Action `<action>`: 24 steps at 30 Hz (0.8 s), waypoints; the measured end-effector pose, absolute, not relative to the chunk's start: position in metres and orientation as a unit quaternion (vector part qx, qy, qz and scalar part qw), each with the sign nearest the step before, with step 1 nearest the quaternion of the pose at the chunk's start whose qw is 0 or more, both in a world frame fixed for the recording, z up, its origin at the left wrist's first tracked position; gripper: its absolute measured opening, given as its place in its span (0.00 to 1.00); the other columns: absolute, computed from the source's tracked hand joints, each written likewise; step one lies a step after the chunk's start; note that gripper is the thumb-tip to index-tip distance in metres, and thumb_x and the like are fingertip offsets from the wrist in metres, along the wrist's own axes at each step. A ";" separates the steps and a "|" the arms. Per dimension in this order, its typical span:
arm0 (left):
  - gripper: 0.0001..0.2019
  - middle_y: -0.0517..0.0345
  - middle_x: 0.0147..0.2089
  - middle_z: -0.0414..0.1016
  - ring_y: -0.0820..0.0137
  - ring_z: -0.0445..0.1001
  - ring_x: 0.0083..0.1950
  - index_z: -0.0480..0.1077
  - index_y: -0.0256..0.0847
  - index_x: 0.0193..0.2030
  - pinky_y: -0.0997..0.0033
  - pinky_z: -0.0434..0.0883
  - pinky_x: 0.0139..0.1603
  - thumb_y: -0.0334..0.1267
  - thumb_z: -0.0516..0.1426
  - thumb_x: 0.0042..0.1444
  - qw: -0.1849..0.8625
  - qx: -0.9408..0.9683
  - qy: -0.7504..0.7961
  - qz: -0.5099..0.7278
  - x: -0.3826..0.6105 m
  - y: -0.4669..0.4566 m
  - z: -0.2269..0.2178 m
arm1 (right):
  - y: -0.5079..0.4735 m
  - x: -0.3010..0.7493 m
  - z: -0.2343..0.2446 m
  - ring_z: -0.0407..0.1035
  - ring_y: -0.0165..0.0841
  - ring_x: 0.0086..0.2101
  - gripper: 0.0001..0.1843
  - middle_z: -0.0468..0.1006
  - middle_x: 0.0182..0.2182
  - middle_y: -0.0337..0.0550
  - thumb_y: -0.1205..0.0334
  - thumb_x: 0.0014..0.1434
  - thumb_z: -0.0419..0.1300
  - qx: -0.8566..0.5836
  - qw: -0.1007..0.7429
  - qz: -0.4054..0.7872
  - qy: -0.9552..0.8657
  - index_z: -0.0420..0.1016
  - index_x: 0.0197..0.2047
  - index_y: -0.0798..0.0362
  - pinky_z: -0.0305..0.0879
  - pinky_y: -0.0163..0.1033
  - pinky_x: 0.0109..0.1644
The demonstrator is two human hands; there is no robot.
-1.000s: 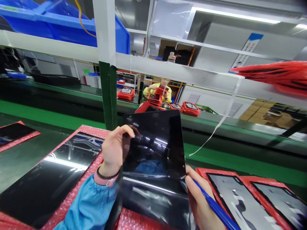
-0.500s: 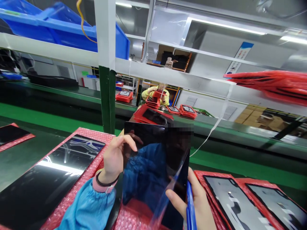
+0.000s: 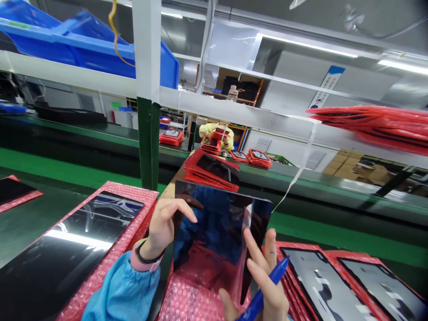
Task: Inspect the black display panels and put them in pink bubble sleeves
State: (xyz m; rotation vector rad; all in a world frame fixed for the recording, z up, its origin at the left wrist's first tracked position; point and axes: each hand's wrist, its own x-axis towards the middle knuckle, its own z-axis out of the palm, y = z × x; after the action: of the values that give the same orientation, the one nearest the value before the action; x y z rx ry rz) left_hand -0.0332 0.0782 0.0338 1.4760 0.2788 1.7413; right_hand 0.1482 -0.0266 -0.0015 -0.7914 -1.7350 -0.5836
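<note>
My left hand [image 3: 163, 229] grips the left edge of a glossy black tablet-sized screen panel [image 3: 217, 223], held tilted above pink bubble wrap [image 3: 190, 298]. A clear protective film [image 3: 245, 240] curls loose along the panel's right side. My right hand [image 3: 265, 285] is at the panel's lower right corner, its fingertips at the film. That hand is shut on a blue marker pen [image 3: 265, 290], whose tip points up and to the right. The panel's lower left corner is hidden by my sleeve.
Another black panel [image 3: 63, 245] lies on a pink bubble mat at left. More panels on red sleeves [image 3: 321, 285] lie at right. A co-worker in yellow sleeves [image 3: 216, 136] sits beyond a green conveyor [image 3: 334, 191], with red stacks [image 3: 210, 171] nearer. A white post [image 3: 147, 53] stands ahead.
The panel has tilted lower and now reflects the pink wrap. My right hand has moved up against its corner, and the pen has swung to the right. The film stands further from the panel.
</note>
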 end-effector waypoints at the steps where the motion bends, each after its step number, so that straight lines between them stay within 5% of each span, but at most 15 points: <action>1: 0.19 0.53 0.22 0.79 0.67 0.75 0.26 0.80 0.41 0.21 0.70 0.71 0.34 0.42 0.54 0.57 0.403 0.592 0.100 0.691 -0.033 0.078 0.032 | -0.027 0.148 -0.003 0.51 0.52 0.65 0.27 0.65 0.63 0.49 0.71 0.55 0.60 -0.321 0.562 -0.244 -0.722 0.62 0.58 0.54 0.48 0.71 0.64; 7: 0.12 0.54 0.33 0.84 0.67 0.80 0.31 0.82 0.43 0.34 0.75 0.72 0.30 0.30 0.56 0.53 0.310 0.689 0.068 0.652 -0.036 0.076 0.022 | -0.027 0.155 -0.009 0.77 0.38 0.43 0.14 0.78 0.41 0.41 0.70 0.54 0.63 -0.330 0.597 -0.242 -0.690 0.68 0.43 0.52 0.66 0.58 0.59; 14: 0.15 0.53 0.38 0.83 0.67 0.81 0.36 0.81 0.41 0.36 0.75 0.74 0.38 0.25 0.53 0.48 0.211 0.747 0.018 0.630 -0.029 0.050 0.034 | -0.025 0.166 0.008 0.69 0.23 0.28 0.19 0.74 0.31 0.29 0.80 0.50 0.63 -0.303 0.627 -0.371 -0.614 0.58 0.26 0.50 0.66 0.46 0.59; 17: 0.15 0.55 0.32 0.81 0.72 0.77 0.29 0.79 0.41 0.42 0.77 0.73 0.33 0.27 0.54 0.53 0.219 0.754 0.014 0.619 -0.022 0.034 0.031 | -0.025 0.176 0.012 0.61 0.23 0.23 0.16 0.69 0.25 0.29 0.76 0.52 0.64 -0.314 0.656 -0.420 -0.542 0.62 0.26 0.50 0.69 0.39 0.53; 20: 0.24 0.58 0.32 0.79 0.75 0.73 0.27 0.69 0.47 0.58 0.79 0.72 0.30 0.25 0.55 0.55 0.238 0.731 0.038 0.638 -0.015 0.019 0.020 | -0.025 0.188 0.011 0.61 0.28 0.23 0.12 0.67 0.20 0.30 0.71 0.49 0.68 -0.349 0.682 -0.422 -0.486 0.69 0.29 0.48 0.72 0.43 0.47; 24: 0.40 0.58 0.40 0.78 0.75 0.74 0.32 0.41 0.59 0.72 0.78 0.74 0.37 0.25 0.54 0.60 0.337 0.712 0.043 0.615 -0.007 0.003 0.012 | -0.022 0.193 0.014 0.67 0.37 0.33 0.21 0.74 0.25 0.31 0.71 0.47 0.68 -0.330 0.768 -0.319 -0.447 0.70 0.43 0.42 0.68 0.54 0.50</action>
State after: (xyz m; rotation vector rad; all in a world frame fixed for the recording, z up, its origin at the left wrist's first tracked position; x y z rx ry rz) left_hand -0.0074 0.0030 0.0120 1.8564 0.1115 1.6020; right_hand 0.1925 -0.0224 0.0138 -0.7152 -0.9696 -0.6921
